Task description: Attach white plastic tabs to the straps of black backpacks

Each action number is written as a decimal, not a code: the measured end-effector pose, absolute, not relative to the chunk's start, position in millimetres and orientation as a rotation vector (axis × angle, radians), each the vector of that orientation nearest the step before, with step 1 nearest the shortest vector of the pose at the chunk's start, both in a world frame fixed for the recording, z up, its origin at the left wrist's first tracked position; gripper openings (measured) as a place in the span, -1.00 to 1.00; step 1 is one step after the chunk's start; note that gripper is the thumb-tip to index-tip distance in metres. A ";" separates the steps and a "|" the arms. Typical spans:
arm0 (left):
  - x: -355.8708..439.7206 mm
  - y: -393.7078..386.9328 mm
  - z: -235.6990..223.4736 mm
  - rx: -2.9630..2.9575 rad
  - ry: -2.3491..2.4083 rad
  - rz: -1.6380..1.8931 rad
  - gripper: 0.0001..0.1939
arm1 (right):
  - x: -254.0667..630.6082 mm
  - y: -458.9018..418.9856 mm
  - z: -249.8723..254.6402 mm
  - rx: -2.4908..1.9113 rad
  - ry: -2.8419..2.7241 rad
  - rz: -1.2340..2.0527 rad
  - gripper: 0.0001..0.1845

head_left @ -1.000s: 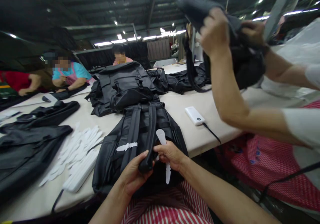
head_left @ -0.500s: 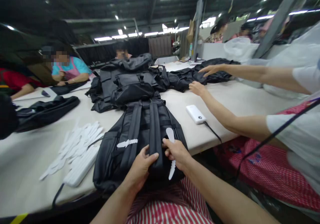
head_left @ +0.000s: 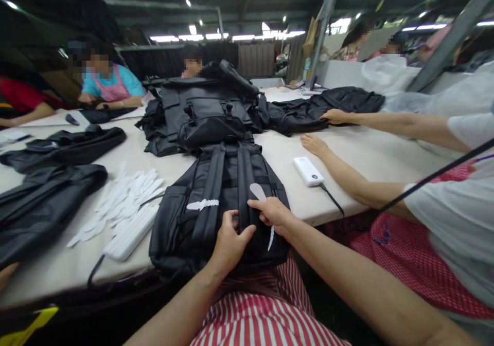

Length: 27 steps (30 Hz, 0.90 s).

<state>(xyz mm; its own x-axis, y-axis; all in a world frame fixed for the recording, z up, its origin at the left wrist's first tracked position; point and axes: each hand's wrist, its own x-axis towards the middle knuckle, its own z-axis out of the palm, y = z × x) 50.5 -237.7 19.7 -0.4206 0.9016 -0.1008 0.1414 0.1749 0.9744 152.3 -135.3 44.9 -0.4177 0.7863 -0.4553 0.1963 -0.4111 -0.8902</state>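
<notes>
A black backpack (head_left: pixel 181 233) lies on the table with its padded shoulder straps facing up. My left hand (head_left: pixel 231 244) wraps the inner side of the right-hand shoulder strap (head_left: pixel 243 192). My right hand (head_left: pixel 272 214) rests on that strap's other side, touching a long white plastic strip (head_left: pixel 258 192) that passes under it, with its tip (head_left: pixel 270 238) showing below. Another white strip (head_left: pixel 203 204) sits across the left-hand strap (head_left: pixel 210 197).
A second black backpack (head_left: pixel 204 114) lies just beyond. A co-worker's hands (head_left: pixel 335 115) stretch in from the right near a black bag (head_left: pixel 324 107). A white power bank (head_left: pixel 307 171) with a cable, a pile of white strips (head_left: pixel 123 202), and black bags (head_left: pixel 50 202) lie on the table.
My hands have moved from lifting the strap to resting on it against the backpack. The co-worker's raised black bag now lies on the table, with their arms stretched out beside it.
</notes>
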 end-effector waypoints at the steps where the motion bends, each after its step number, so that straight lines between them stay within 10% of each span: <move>1: 51.8 -238.2 19.7 1.002 1.732 1.312 -0.50 | 152.1 -134.9 44.1 -1.387 -1.359 1.878 -0.66; 27: 49.6 -213.4 33.9 0.548 1.579 1.398 -0.71 | 149.7 -136.8 40.5 -1.381 -1.368 1.811 -0.63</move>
